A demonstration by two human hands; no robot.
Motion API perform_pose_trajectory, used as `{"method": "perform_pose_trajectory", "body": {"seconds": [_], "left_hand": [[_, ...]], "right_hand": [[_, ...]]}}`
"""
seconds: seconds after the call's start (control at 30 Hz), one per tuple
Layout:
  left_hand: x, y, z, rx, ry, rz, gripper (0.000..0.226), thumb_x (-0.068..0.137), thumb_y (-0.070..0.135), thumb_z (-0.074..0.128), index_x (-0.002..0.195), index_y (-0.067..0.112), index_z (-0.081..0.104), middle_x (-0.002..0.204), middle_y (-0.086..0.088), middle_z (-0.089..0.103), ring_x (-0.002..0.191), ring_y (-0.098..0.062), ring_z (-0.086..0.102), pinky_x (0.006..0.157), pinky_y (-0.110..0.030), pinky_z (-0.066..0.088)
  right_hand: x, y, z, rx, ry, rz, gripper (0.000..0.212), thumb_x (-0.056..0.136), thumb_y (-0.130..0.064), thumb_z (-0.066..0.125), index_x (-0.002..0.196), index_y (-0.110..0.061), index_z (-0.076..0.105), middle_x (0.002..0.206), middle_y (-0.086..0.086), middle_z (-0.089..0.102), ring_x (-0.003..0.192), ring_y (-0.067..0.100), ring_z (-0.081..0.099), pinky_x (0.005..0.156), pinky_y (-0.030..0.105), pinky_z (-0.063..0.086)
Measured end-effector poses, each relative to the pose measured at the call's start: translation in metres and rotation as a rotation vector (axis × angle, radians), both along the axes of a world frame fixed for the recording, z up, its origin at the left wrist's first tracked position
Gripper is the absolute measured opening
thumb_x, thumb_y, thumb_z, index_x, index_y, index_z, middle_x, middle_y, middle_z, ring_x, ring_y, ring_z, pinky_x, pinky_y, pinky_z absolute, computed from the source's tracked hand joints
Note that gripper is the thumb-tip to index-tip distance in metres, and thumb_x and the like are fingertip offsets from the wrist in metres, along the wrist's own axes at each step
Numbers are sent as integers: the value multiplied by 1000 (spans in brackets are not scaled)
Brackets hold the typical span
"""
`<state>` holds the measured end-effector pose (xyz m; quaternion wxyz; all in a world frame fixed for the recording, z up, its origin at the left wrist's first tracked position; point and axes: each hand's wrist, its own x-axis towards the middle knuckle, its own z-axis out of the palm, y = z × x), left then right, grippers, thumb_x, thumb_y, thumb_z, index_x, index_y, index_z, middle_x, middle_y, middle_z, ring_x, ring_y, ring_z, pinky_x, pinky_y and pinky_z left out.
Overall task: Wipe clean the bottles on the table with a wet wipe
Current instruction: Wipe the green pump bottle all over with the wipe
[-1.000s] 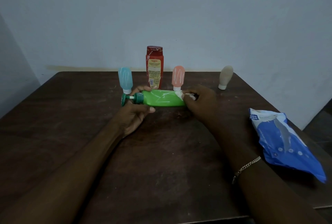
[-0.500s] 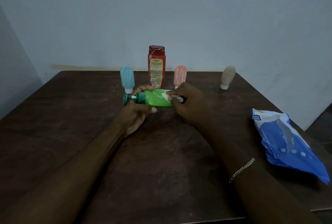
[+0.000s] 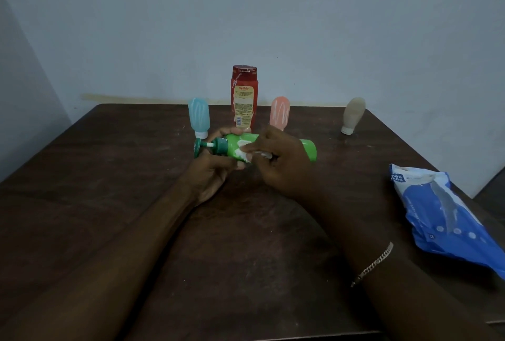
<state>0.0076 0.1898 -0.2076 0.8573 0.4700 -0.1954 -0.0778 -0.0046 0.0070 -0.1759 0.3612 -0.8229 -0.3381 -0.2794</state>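
Observation:
A green pump bottle (image 3: 308,149) lies sideways above the dark wooden table (image 3: 109,190), pump head pointing left. My left hand (image 3: 211,171) grips it near the dark green collar. My right hand (image 3: 278,161) pinches a crumpled white wet wipe (image 3: 246,153) and presses it on the bottle's body close to the collar. Behind stand a tall red bottle (image 3: 244,100), a light blue bottle (image 3: 199,118) on its cap, a pink bottle (image 3: 280,112) on its cap and a beige bottle (image 3: 353,115) on its cap.
A blue and white wet wipe pack (image 3: 442,217) lies at the table's right edge. A pale wall rises right behind the table's far edge. A chain bracelet (image 3: 374,262) circles my right wrist.
My right hand with the wipe has slid left along the green bottle, from its base end to near the pump collar, uncovering the base. My left hand kept its grip.

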Motion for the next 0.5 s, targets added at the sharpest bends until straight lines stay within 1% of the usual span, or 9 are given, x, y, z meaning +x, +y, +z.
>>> {"method": "perform_pose_trajectory", "body": {"seconds": [0.1, 0.17, 0.2, 0.27, 0.33, 0.4, 0.47, 0.5], "left_hand": [[-3, -2, 3, 6, 19, 3, 62, 71, -24, 56, 123, 8, 55, 139, -17, 54, 127, -31, 57, 92, -35, 58], [-4, -2, 4, 8, 68, 0, 61, 72, -23, 57, 125, 8, 55, 135, -15, 59, 126, -30, 59, 96, -38, 56], [-4, -2, 4, 3, 94, 5, 61, 72, -23, 58, 125, 8, 55, 130, -14, 63, 124, -29, 61, 96, -38, 57], [-5, -2, 2, -19, 120, 25, 61, 69, -20, 58, 124, 8, 57, 119, -11, 69, 115, -26, 66, 90, -34, 58], [-7, -3, 0, -33, 107, 38, 58, 71, -20, 52, 122, 8, 57, 115, -11, 70, 110, -24, 67, 91, -33, 58], [-8, -3, 0, -25, 98, 33, 53, 77, -19, 49, 122, 7, 58, 115, -13, 69, 111, -26, 66, 94, -36, 56], [-9, -3, 4, 6, 119, 49, 54, 76, -17, 56, 124, 7, 58, 119, -13, 70, 115, -28, 65, 93, -36, 56], [-10, -4, 6, 25, 137, 55, 59, 73, -17, 60, 127, 6, 56, 122, -13, 69, 118, -28, 64, 93, -35, 57]], "right_hand": [[5, -9, 2, 57, -15, -70, 19, 83, -6, 70, 99, -9, 77, 82, 2, 61, 69, 5, 53, 61, 16, 40], [5, -3, 5, 58, -10, -82, 20, 84, -4, 68, 102, -9, 76, 84, -2, 57, 71, 3, 52, 62, 15, 40], [3, 3, 6, 42, -14, -60, 21, 85, -3, 67, 103, -9, 76, 87, -1, 58, 75, 5, 54, 64, 16, 43], [-3, 12, 8, 4, -28, 18, 23, 84, -2, 65, 103, -9, 75, 93, 4, 60, 81, 13, 59, 68, 24, 49], [-9, 14, 9, -31, -25, 76, 21, 83, -7, 67, 103, -8, 75, 97, 6, 61, 84, 15, 60, 69, 29, 52], [-10, 11, 10, -62, -13, 72, 19, 84, -15, 71, 101, -8, 74, 100, 5, 62, 87, 15, 61, 71, 32, 53], [-8, 13, 12, -52, -8, 26, 24, 83, -16, 73, 105, -7, 71, 100, 7, 64, 89, 16, 61, 76, 33, 52], [-6, 15, 13, -39, 5, -5, 29, 83, -17, 73, 110, -7, 69, 102, 7, 65, 91, 16, 61, 78, 31, 51]]}}
